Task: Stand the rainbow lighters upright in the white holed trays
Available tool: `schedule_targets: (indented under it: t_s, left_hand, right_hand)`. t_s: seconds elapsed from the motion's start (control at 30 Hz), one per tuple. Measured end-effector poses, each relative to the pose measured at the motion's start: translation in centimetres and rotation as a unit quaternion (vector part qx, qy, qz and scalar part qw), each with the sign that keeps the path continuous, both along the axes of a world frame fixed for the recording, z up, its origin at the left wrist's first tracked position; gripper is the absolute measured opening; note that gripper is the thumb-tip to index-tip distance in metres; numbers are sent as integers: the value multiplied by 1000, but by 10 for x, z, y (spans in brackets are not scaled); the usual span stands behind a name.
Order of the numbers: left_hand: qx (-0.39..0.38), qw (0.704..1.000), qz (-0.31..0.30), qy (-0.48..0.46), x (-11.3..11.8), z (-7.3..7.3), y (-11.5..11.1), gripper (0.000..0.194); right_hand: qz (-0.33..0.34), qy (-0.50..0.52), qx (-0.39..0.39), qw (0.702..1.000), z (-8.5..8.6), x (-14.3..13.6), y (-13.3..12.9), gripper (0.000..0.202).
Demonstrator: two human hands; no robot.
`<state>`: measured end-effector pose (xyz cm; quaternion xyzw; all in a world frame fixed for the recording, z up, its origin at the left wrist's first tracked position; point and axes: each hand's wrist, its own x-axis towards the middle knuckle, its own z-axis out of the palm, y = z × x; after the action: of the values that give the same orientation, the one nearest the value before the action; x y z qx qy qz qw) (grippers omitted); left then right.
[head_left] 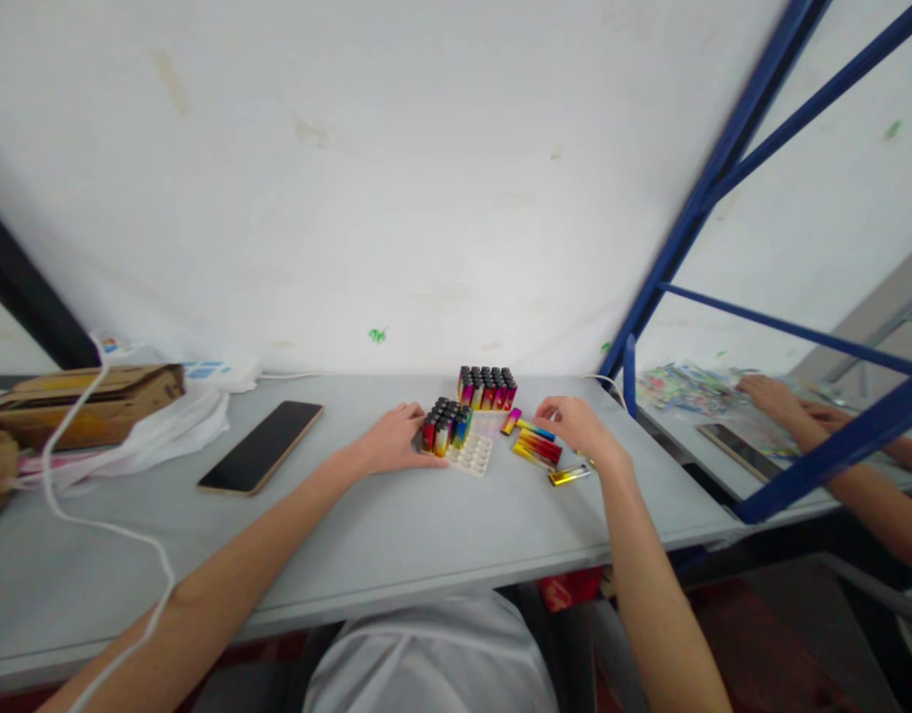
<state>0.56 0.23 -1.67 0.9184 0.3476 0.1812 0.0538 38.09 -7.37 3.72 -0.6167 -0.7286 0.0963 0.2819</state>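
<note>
A pale tray point(471, 455) with round sockets stands on the grey table, its left part filled with upright, shiny multicoloured lighters point(442, 432) with dark tops. My left hand point(397, 437) is wrapped round the left side of this tray, thumb in front and fingers behind. Just to the right, several loose lighters point(539, 448) lie in a small pile, red, yellow and blue. Over them my right hand point(578, 426) is bent down, its fingertips closed at a lighter with a blue end point(537, 430). Behind, a second group of upright lighters point(488, 387) stands in another tray.
A dark-screened phone point(262, 448) lies to the left. Farther left are a cardboard box point(91, 401), a white plastic bag point(180, 421) and a white cable point(114, 525). Blue metal bars point(693, 223) rise at the right, beyond which another person's hands point(771, 396) work at a neighbouring table.
</note>
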Motion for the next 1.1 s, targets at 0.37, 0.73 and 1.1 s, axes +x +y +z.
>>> schedule_targets:
  t_s: [0.37,0.73,1.1]
  left_hand:
    - [-1,1000,1,2,0,0,0,70]
    - [14,1000,1,12,0,0,0,72]
    - [11,1000,1,7,0,0,-1,72]
  right_hand:
    - [-53,-158,-81,983,-33,-50,11,60]
    - [-17,-110,-66,992,-55,-32,19,56]
    - [4,315,52,948,-45,-32,31,49]
